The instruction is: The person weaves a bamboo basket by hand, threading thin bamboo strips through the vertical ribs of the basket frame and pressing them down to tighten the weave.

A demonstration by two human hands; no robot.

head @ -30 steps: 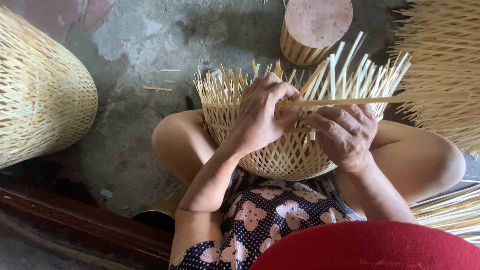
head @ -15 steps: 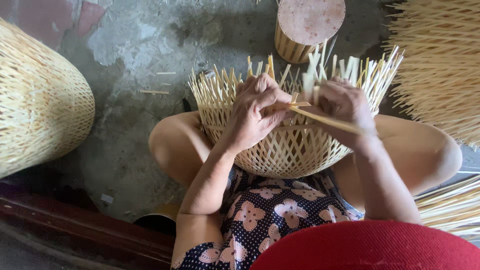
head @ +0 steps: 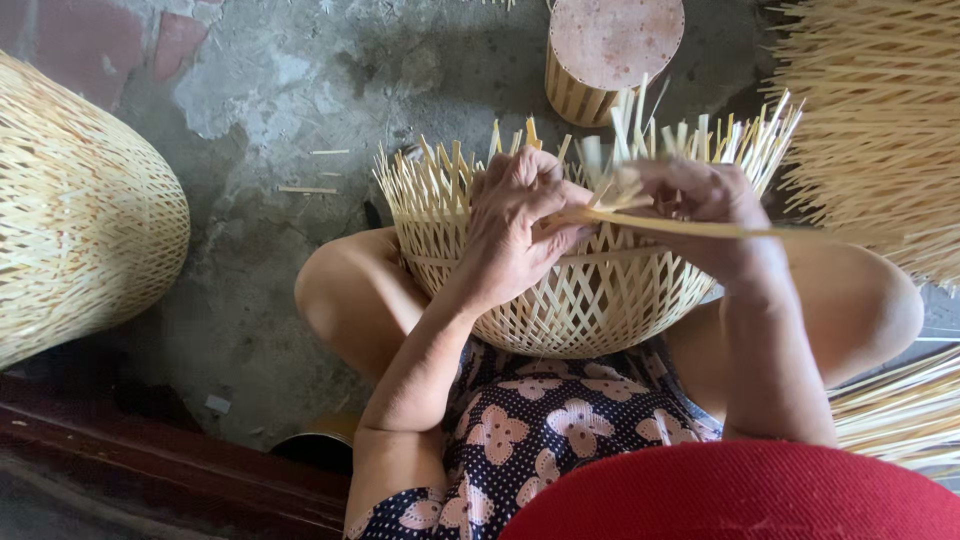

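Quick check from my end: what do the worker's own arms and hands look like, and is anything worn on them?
Both arms are bare from the shoulders down: no sleeves show, no gloves. The left hand and right hand show no rings, watch or bracelets that I can make out. The only clothing near them is a dark dotted dress with pale flowers.

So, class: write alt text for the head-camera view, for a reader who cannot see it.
Seen from above, a seated person's left hand and right hand work a long bamboo strip into a half-woven basket held between their knees. A finished basket lies left on the concrete floor.
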